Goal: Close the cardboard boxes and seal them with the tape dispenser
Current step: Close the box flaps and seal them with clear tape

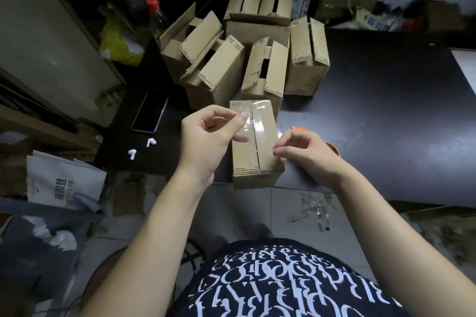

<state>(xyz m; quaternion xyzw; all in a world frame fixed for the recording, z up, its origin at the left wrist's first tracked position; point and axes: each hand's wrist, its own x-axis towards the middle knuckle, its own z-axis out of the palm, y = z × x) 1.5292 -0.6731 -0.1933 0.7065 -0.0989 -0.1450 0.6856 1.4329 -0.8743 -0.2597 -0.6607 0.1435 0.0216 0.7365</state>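
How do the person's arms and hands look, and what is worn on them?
The left forearm and the right forearm are bare, with no sleeves in view. The left hand and the right hand wear no gloves, and I see no ring, watch or bracelet. The only clothing visible is a black shirt printed with white lettering.

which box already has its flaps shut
The nearest box, at the table's near edge: its flaps lie flat with tape over the seam. The boxes behind it have flaps standing open.
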